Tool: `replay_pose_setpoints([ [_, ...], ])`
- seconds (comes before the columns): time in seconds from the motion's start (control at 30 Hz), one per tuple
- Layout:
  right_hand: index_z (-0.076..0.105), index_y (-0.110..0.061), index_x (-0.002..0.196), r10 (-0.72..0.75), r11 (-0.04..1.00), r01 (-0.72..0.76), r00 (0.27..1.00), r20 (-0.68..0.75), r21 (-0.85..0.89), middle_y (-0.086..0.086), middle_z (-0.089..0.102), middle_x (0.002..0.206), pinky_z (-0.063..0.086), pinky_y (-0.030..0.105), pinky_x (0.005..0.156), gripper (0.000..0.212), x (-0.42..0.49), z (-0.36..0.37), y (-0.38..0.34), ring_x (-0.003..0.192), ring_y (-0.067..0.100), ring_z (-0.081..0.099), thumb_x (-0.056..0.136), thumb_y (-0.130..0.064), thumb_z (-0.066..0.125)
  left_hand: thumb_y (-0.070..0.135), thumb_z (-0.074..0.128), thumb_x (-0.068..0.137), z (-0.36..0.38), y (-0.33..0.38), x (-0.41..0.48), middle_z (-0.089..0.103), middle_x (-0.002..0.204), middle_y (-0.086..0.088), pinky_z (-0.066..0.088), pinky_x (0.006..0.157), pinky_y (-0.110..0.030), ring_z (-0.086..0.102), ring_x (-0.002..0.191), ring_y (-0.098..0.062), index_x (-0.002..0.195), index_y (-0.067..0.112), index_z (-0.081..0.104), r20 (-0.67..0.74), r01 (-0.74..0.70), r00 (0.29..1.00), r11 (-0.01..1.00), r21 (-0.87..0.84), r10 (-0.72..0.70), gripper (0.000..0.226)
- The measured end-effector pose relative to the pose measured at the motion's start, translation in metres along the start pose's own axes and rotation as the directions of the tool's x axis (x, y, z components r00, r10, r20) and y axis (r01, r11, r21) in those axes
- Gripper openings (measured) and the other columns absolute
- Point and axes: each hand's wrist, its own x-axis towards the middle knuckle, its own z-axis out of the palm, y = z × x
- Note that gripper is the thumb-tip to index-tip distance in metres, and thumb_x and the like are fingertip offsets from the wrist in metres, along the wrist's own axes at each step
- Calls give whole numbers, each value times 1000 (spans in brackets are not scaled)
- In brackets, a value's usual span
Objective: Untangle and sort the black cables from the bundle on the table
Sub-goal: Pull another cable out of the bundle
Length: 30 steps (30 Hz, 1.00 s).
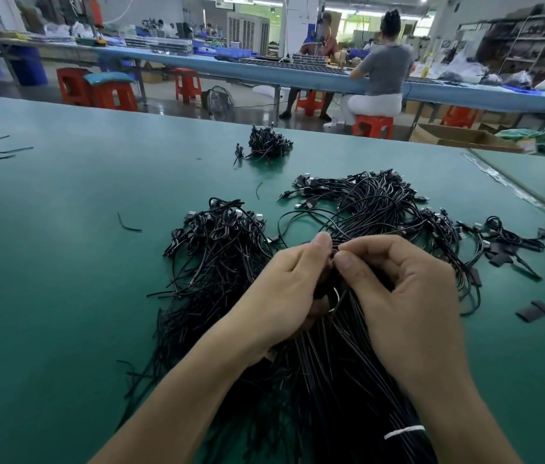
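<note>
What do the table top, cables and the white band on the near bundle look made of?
Green table top: probably matte rubber or vinyl mat; dull reflections. Black cables: plastic-sheathed wire, slight sheen, some with metal plug ends. Narrow white band: maybe tape or a tie; too blurred to tell.

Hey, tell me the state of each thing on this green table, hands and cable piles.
Left hand, pinching cables at the top of the bundle.
Right hand, pinching the same cables.
Bundle, wrapped by a white band, lying under both hands.
Left pile, tangled, loose.
Right pile, tangled, plugs fanned out.
Far pile, heaped, apart from the rest.
</note>
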Motion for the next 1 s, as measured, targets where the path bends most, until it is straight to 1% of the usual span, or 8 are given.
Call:
replay_pose_setpoints([
  [0.03, 70, -32, 88, 64, 997, -65, 998, 31, 31, -15, 74, 80, 54, 24, 68, 2, 0, 0, 0, 75, 6, 71, 86, -34, 70, 48, 34, 105, -5, -1, 2, 42, 44, 15, 26, 34, -13, 34, 32, 2, 77, 16, 56, -35, -20, 999, 999, 43, 22, 48],
  [0.17, 59, -38, 108, 282, 959, -269, 941, 189, -91, -10, 74, 85, 49, 23, 65, 50, 1, -5, 4, 71, 2, 70, 73, -72, 54, 50, 41, 102, -30, -2, 9, 44, 41, 13, 25, 36, -13, 32, 35, 0, 63, 22, 68, -242, -62, 965, 985, 164, 101, 55],
  [0.27, 64, -37, 99, 348, 883, -159, 854, 387, -442, -14, 68, 80, 51, 16, 63, 31, -7, 0, 6, 71, -4, 64, 79, -61, 69, 51, 44, 102, -41, -6, 13, 37, 39, 12, 23, 39, -20, 26, 36, -5, 49, 23, 49, -399, -96, 872, 898, 430, 285, 59],
  [0.4, 61, -35, 106, 359, 831, -9, 773, 524, -556, -16, 61, 92, 53, 28, 72, 23, -25, 23, 5, 81, 6, 61, 86, -45, 70, 57, 31, 98, -34, -8, 10, 40, 44, 11, 24, 48, -32, 34, 43, -11, 56, 33, 42, -412, -68, 803, 753, 654, 431, 50],
  [0.53, 48, -39, 122, 291, 765, 132, 802, 521, -630, -14, 44, 102, 36, 28, 68, 29, -33, 33, 10, 93, 14, 52, 95, -33, 58, 62, 27, 95, -29, -9, 8, 45, 46, 16, 23, 49, -32, 39, 46, -9, 58, 35, 43, -401, -71, 809, 749, 659, 429, 48],
  [0.7, 55, -35, 117, 298, 760, 120, 809, 507, -638, -10, 43, 102, 45, 28, 72, 27, -34, 33, 21, 93, 16, 53, 97, -17, 49, 76, 29, 87, -26, -10, 8, 39, 42, 12, 24, 48, -32, 35, 42, -10, 54, 21, 27, -391, -64, 833, 771, 634, 391, 64],
  [0.87, 54, -34, 113, 241, 775, 167, 813, 530, -609, -11, 42, 99, 49, 31, 71, 18, -34, 32, 25, 87, 14, 51, 98, -24, 50, 72, 33, 91, -25, -11, 8, 38, 42, 13, 26, 48, -31, 32, 42, -11, 55, 21, 27, -370, -75, 841, 762, 643, 395, 63],
  [1.0, 44, -44, 122, 176, 777, 279, 765, 619, -565, -11, 38, 104, 40, 25, 67, 34, -34, 32, 25, 87, 14, 45, 97, -22, 50, 65, 33, 96, -23, -11, 9, 40, 41, 14, 29, 50, -31, 36, 42, -10, 53, 21, 29, -365, -85, 841, 763, 641, 400, 62],
])
